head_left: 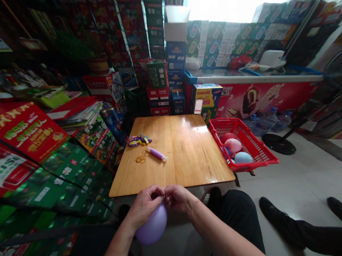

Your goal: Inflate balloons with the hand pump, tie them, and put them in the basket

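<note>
One lilac balloon, pinched by left hand, right hand (Chinese-printed carton)

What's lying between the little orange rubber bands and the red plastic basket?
A purple balloon pump lies there on the wooden table, in the head view.

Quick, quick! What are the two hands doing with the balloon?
Left hand: closed, holding the purple balloon at its neck.
Right hand: closed, pinching the same neck.

Glossy varnished wood table — smooth rubber balloon, rigid plastic mesh basket
</note>
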The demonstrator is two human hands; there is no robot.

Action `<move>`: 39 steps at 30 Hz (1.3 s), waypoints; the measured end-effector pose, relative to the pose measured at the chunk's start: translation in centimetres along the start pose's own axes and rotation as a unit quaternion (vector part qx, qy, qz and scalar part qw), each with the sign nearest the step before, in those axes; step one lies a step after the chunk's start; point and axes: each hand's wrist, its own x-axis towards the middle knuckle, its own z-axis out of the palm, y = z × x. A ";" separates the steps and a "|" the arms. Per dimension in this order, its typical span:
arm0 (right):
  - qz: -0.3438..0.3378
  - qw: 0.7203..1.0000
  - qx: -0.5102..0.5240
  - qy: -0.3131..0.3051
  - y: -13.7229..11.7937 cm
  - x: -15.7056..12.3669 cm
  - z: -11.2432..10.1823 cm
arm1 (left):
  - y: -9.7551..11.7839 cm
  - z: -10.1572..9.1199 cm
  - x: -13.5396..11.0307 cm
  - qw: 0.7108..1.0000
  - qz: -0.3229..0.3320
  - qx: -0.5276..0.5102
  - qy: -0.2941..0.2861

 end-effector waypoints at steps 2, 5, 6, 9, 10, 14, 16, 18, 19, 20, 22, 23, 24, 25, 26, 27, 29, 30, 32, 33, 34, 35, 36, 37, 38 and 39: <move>-0.043 0.999 -0.005 0.022 0.1 -0.2 0.5 | -0.3 0.2 0.2 0.999 -0.005 0.035 0.038; -0.116 0.990 -0.061 0.056 0.2 -0.4 1.2 | -0.6 0.4 0.7 0.992 -0.032 0.098 0.066; -0.147 0.982 -0.094 0.069 0.2 -0.4 1.5 | -0.6 0.4 0.8 0.991 -0.042 0.112 0.066; -0.233 0.948 -0.187 0.111 0.4 -0.4 2.1 | -0.7 0.6 1.2 0.986 -0.042 0.152 0.056; -0.248 0.938 -0.205 0.126 0.4 -0.5 2.2 | -0.7 0.7 1.3 0.985 -0.033 0.162 0.055; -0.275 0.908 -0.265 0.172 0.7 -0.6 2.0 | -0.9 0.8 1.6 0.980 -0.021 0.171 0.103; -0.290 0.881 -0.315 0.200 0.7 -0.9 1.5 | -0.8 0.8 1.7 0.986 -0.037 0.114 0.114; -0.304 0.850 -0.362 0.233 0.4 -1.5 1.1 | -0.8 0.8 1.7 0.992 -0.068 0.012 0.102; -0.311 0.835 -0.382 0.246 0.2 -1.8 0.9 | -0.8 0.9 1.7 0.990 -0.087 -0.046 0.097; -0.319 0.821 -0.399 0.253 -0.1 -2.2 0.7 | -0.8 1.0 1.8 0.984 -0.103 -0.102 0.099; -0.343 0.799 -0.429 0.247 -0.7 -3.0 0.4 | -0.7 1.3 2.1 0.965 -0.122 -0.198 0.124; -0.354 0.790 -0.442 0.235 -1.1 -3.4 0.3 | -0.7 1.5 2.4 0.952 -0.127 -0.238 0.145; -0.362 0.784 -0.453 0.221 -1.4 -3.9 0.1 | -0.6 1.6 2.7 0.937 -0.130 -0.274 0.171; -0.366 0.782 -0.461 0.206 -1.8 -4.3 -0.2 | -0.5 1.8 3.1 0.921 -0.135 -0.306 0.201; -0.366 0.782 -0.466 0.192 -2.2 -4.7 -0.5 | -0.3 1.9 3.5 0.902 -0.140 -0.334 0.233; -0.364 0.785 -0.468 0.181 -2.7 -5.1 -0.9 | -0.1 2.1 4.0 0.883 -0.144 -0.360 0.263; -0.353 0.797 -0.462 0.164 -3.6 -5.9 -1.9 | 0.4 2.3 5.0 0.853 -0.144 -0.401 0.303; -0.350 0.807 -0.449 0.158 -4.0 -6.3 -2.5 | 0.7 2.5 5.5 0.843 -0.139 -0.413 0.316; -0.341 0.835 -0.409 0.138 -4.7 -7.0 -3.9 | 1.1 3.1 6.6 0.831 -0.126 -0.422 0.339; -0.337 0.850 -0.385 0.122 -5.0 -7.3 -4.5 | 1.3 3.6 7.2 0.828 -0.121 -0.422 0.350; -0.333 0.865 -0.360 0.106 -5.3 -7.5 -5.2 | 1.5 4.1 7.8 0.824 -0.118 -0.423 0.357; -0.331 0.877 -0.337 0.092 -5.6 -7.8 -5.8 | 1.7 4.7 8.5 0.822 -0.117 -0.425 0.361; -0.332 0.885 -0.316 0.084 -5.9 -8.0 -6.4 | 1.9 5.4 9.2 0.823 -0.114 -0.426 0.358; -0.337 0.889 -0.297 0.084 -6.3 -8.2 -7.1 | 2.2 6.1 9.9 0.828 -0.110 -0.425 0.349; -0.345 0.891 -0.281 0.092 -6.7 -8.3 -7.8 | 2.5 6.9 10.7 0.837 -0.101 -0.419 0.338; -0.354 0.890 -0.267 0.105 -7.2 -8.5 -8.6 | 2.8 7.7 11.5 0.849 -0.090 -0.406 0.325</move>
